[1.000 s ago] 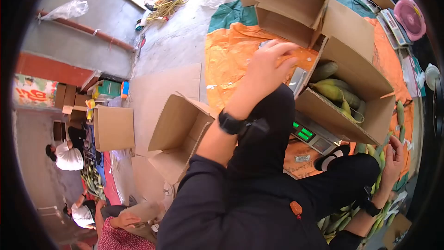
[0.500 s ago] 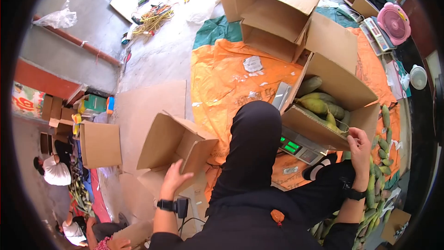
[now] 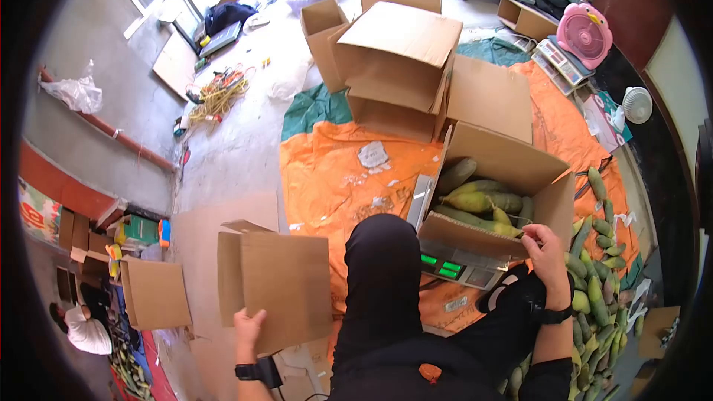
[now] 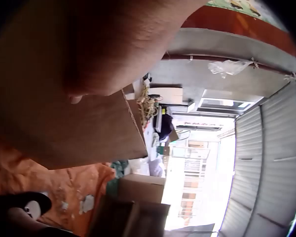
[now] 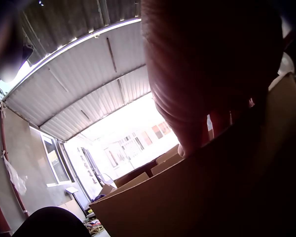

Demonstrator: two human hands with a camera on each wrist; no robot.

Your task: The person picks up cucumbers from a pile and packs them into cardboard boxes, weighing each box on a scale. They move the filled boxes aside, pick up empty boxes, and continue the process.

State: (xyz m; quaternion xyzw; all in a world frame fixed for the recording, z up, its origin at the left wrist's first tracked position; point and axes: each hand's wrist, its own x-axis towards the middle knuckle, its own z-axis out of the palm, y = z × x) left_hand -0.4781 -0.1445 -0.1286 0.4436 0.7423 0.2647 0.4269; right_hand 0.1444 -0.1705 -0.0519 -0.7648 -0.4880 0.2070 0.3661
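Note:
My left hand [image 3: 249, 330] grips the near-left edge of an upended cardboard box [image 3: 288, 289], its thumb showing. In the left wrist view, the box wall [image 4: 98, 133] fills much of the space below that hand. My right hand [image 3: 547, 256] holds the near-right rim of a second open carton [image 3: 475, 236], its fingers hooked over the edge. Several long green and yellow cucumber-like vegetables [image 3: 475, 200] lie inside that carton. It stands on a digital scale [image 3: 475, 275] with a lit green display. In the right wrist view, the right fingers partly disappear behind the carton wall [image 5: 153, 197].
An orange tarp [image 3: 327, 178] covers the floor ahead. Open cartons [image 3: 397, 52] stand at its far side. A heap of similar vegetables [image 3: 598, 297] lies to my right. Tangled cords [image 3: 219, 96] lie far left, a pink fan [image 3: 584, 36] far right. Another person [image 3: 88, 330] sits at left.
My left hand has moved from over the scale area to the left box, which has turned so its flat side faces up. My right hand has come up onto the filled carton's rim.

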